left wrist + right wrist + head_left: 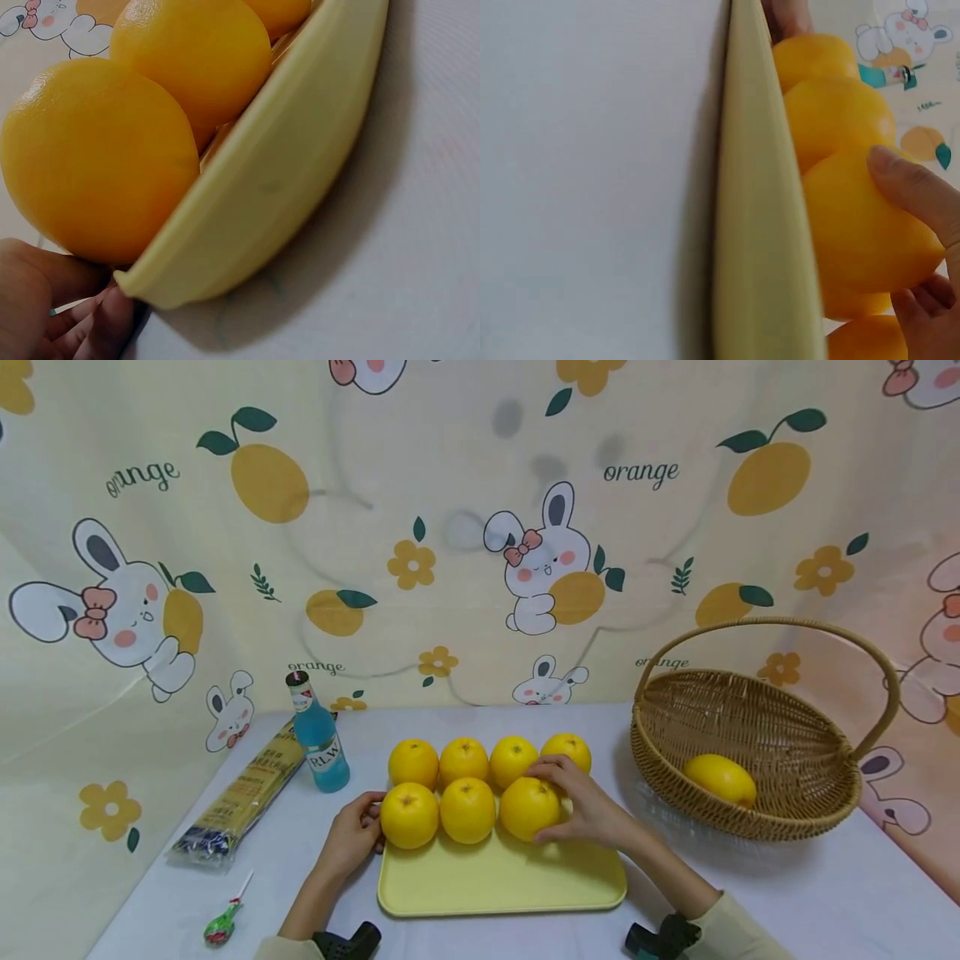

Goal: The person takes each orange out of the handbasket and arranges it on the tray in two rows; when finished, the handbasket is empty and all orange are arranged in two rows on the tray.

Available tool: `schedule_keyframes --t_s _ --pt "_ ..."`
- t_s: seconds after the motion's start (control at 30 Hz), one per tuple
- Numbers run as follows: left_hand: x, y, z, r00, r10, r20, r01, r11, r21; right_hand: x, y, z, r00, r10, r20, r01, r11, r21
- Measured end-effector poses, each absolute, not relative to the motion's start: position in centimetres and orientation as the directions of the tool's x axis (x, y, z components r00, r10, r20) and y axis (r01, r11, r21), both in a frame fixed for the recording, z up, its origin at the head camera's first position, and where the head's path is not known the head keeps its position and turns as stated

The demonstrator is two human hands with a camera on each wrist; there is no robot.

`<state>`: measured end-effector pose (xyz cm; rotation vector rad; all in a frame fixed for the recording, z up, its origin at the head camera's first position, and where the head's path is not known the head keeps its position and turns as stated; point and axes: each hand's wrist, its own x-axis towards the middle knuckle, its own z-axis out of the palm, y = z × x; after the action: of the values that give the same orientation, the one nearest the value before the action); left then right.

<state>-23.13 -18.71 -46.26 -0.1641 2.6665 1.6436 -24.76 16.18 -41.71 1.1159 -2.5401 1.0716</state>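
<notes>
A pale yellow tray (pixel 501 883) carries oranges in two rows: several at the back and three at the front. My right hand (pixel 588 810) grips the rightmost front orange (pixel 527 810), fingers over its far side and thumb on its near side. In the right wrist view the thumb presses on this orange (pixel 862 225). At the tray's left end, my left hand (pixel 351 837) pinches the rim beside the leftmost front orange (pixel 409 816). The left wrist view shows its fingers (pixel 112 319) at the tray corner, close under that orange.
Right of the tray stands a wicker basket (pixel 817 777) with a tall handle, holding an oval yellow fruit (pixel 720 779). On the left are a blue bottle (pixel 322 747), a long golden packet (pixel 243 793) and a green-wrapped lollipop (pixel 221 924). A patterned cloth (pixel 450 460) hangs behind.
</notes>
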Motion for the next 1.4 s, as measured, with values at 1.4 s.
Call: schedule_keyframes --t_s 1.4 --pt "-22.9 -18.7 -46.0 -0.996 -0.079 -0.03 -0.062 0.436 0.898 -24.7 16.8 -41.9 -0.7 -0.569 0.431 -0.705 0.457 -0.542"
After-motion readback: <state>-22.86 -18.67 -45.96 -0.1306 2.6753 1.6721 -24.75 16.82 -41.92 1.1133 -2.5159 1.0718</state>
